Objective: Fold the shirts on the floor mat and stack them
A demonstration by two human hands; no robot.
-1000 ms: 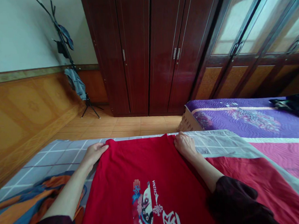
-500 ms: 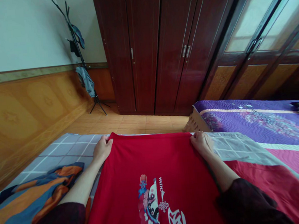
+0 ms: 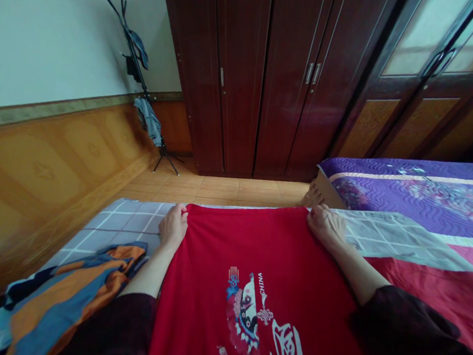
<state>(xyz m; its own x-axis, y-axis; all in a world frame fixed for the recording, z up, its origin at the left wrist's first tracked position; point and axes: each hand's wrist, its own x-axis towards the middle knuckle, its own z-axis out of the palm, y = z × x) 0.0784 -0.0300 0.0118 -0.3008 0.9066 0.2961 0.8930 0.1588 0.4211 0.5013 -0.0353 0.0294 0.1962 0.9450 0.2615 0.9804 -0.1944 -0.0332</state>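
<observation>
A red shirt with a printed mask, white characters and the word CHINA is stretched flat toward the camera over the bed. My left hand is closed on its far left corner. At the far right corner, my right hand grips the fabric with curled fingers. The shirt's far edge runs nearly straight between both hands, and its near part leaves the bottom of the view.
An orange and blue striped garment lies on the grey checked bedding at left. Red cloth lies at right, before a purple bedspread. Beyond stand a dark wardrobe and a coat rack.
The view has swung left, so the room, hands and shirt appear further right. Both hands keep their hold on the red shirt, and slightly more of its print shows at the bottom.
</observation>
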